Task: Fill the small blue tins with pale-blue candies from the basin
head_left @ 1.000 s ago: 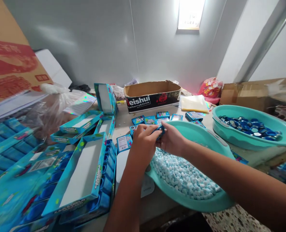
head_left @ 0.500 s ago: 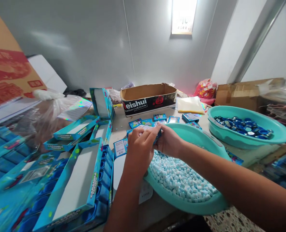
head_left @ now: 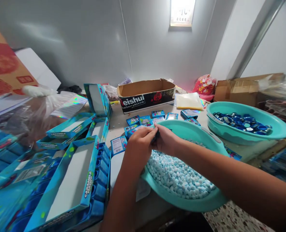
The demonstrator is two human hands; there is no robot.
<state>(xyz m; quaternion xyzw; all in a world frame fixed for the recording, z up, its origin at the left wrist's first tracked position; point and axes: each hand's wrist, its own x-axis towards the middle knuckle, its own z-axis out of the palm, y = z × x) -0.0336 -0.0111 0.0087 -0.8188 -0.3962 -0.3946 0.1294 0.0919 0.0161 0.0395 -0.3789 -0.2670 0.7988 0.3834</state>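
Note:
My left hand and my right hand meet over the far left rim of a turquoise basin. Both are closed with fingertips together around a small dark-blue pack, mostly covered by the fingers. Small white and pale-blue candies fill the basin beneath my right forearm. Just beyond my hands lie several small blue candy packs with printed labels. One more pack, its white label up, lies left of my left hand, by a white flat device partly hidden by my arm.
A second turquoise basin on the right holds blue and silver caps. Blue display trays stack up at left, near a clear plastic bag. An open carton and a pile of sheets stand at the back.
My fingers have closed further over the blue pack, so less of it shows. The view has shifted slightly; the basins and trays stay in place.

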